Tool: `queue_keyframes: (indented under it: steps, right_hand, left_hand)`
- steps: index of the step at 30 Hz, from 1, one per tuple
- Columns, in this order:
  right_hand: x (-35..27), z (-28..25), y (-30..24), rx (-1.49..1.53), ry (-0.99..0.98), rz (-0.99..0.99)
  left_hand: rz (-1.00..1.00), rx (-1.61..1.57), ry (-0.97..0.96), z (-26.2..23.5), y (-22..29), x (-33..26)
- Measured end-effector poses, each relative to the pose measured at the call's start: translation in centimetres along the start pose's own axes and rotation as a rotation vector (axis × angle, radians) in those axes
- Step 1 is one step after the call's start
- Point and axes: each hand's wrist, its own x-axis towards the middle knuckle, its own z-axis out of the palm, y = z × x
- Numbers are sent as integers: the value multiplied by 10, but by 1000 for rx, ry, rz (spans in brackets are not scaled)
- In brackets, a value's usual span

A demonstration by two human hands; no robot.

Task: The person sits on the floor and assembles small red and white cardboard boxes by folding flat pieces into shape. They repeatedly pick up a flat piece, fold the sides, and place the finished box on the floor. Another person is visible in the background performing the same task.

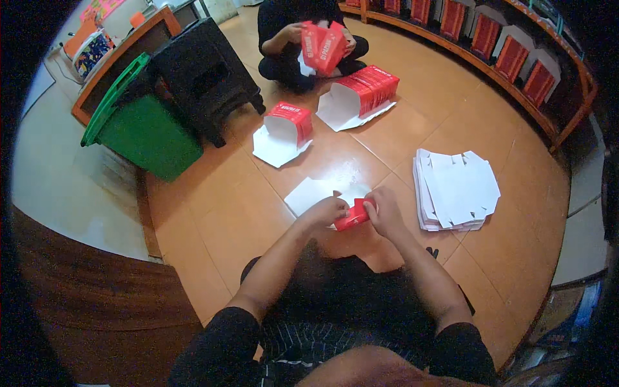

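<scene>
Blurred form, bottom edge. Red-and-white card, mid-frame: I judge it light, stiffish, easily creased; best held by edges. Grip: left hand, right hand, both pinching it.

Floor lies open from the left hand out to the green bin and the black stool. Straight ahead, the small red stack and the big red stack leave a narrow lane between them, closed at its far end by a seated person. Right of the right hand, a short gap ends at the white stack; past its far edge, a wide lane reaches the shelf.
</scene>
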Motion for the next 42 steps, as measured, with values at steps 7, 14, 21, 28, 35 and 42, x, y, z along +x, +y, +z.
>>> queue_keyframes:
  steps: [7,14,21,28,35,42]
  right_hand:
    - [-1,2,4,-8,-206,-93]
    - [-5,10,44,-37,-216,-38]
    - [16,-25,30,356,-212,422]
    - [13,-30,17,456,-228,331]
    - [13,-32,19,337,-176,483]
    - [8,-42,-8,199,-303,291]
  left_hand:
    - [141,179,62,7,-8,2]
    - [286,165,560,7,36,-2]
    - [261,-137,762,-3,52,-28]
    - [211,-378,574,-13,42,-9]
    - [227,-852,443,-23,24,-7]
    - [247,-55,629,-4,39,-17]
